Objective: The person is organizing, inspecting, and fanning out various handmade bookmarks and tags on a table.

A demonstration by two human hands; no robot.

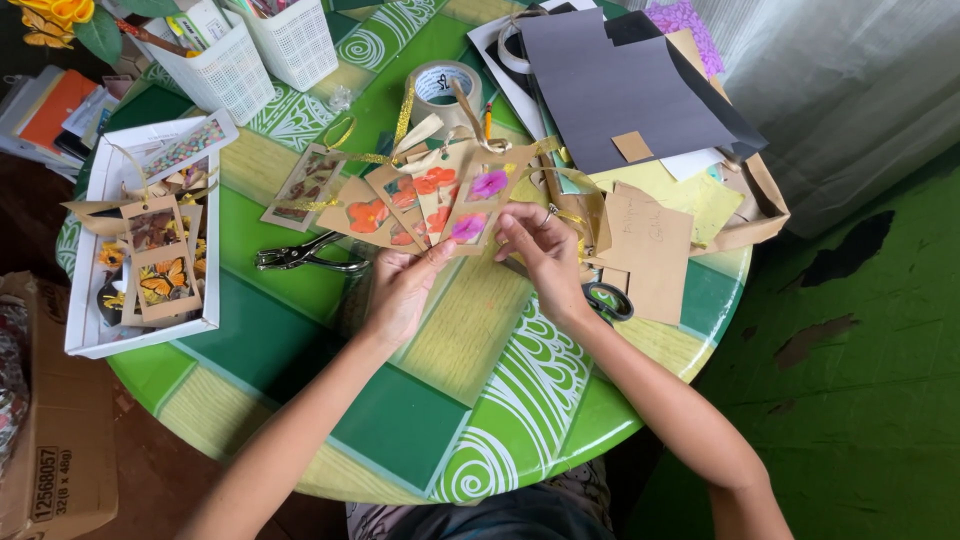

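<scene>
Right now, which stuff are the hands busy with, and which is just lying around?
In use: bookmarks, fanned out, held by left hand and right hand.

Lying about: hole punch, tape roll, scissors, black paper, white tray, baskets.

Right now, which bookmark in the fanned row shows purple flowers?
The rightmost bookmark, pinched by the right hand: its flowers are purple-pink, while the neighbouring bookmarks show orange-red ones.

Head view, steeply down, close
</scene>
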